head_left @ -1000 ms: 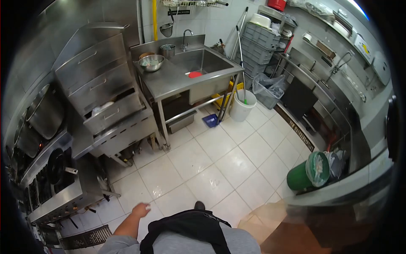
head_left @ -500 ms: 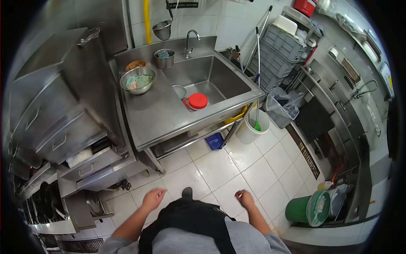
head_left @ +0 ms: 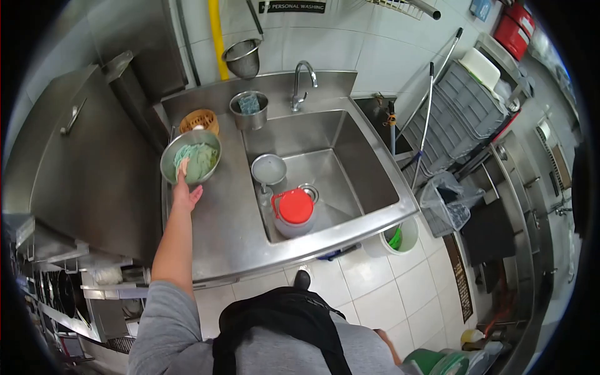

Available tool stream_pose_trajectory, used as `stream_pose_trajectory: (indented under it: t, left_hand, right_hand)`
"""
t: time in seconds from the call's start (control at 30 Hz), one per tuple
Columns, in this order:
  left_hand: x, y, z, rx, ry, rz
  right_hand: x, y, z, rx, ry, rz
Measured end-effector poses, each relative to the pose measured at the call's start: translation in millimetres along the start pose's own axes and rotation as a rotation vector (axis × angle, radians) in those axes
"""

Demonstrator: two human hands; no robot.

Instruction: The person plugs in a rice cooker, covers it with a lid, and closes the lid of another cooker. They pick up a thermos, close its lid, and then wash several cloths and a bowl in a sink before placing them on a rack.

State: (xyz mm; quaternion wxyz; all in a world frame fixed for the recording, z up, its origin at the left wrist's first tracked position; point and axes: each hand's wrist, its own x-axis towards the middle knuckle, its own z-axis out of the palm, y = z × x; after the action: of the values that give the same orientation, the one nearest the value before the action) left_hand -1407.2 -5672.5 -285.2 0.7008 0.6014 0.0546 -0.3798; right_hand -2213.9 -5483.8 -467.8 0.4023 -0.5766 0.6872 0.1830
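Observation:
My left hand (head_left: 185, 192) reaches over the near rim of a steel bowl (head_left: 216, 170) on the sink counter. Its thumb is spread out to the right and the fingers stretch towards the pale green cloths (head_left: 199, 159) inside. Whether the fingertips touch the cloths I cannot tell. Behind the bowl are a brown wicker basket (head_left: 201, 117) and a steel pot (head_left: 253, 117) with a blue-grey scouring pad (head_left: 249, 104) in it. Low at my right side only a sliver of my right arm or hand (head_left: 389, 345) shows, its fingers hidden.
In the steel sink (head_left: 350, 187) stand a red-lidded jug (head_left: 295, 207) and a round ladle-like pan (head_left: 269, 169), by the tap (head_left: 304, 84). A strainer (head_left: 242, 59) hangs on the wall. Right of the counter are a white bucket (head_left: 407, 237), long poles and grey crates (head_left: 462, 106).
I have stepped closer to the sink counter. My left hand has gone from beside my body up to the bowl. The right hand has dropped back nearly out of sight.

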Motion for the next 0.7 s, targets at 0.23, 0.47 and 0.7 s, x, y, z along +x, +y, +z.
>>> stream_pose_trajectory:
  t: [0.23,0.47,0.7]
  left_hand:
    - [44.6,-38.1,6.6,-0.173,-0.176,0.127]
    - [-12.7,-84.7,40.3,-0.05,-0.271,0.097]
    - [-156.6,-136.1,204.4,0.13,-0.419,-0.09]
  right_hand:
    - [148.2,-57.2,-186.7,0.401,0.569,-0.253]
    - [65.1,6.6,-96.5,0.295,0.377,0.064]
    - [-99.5,145.5,46.5,0.162,-0.38,0.592]
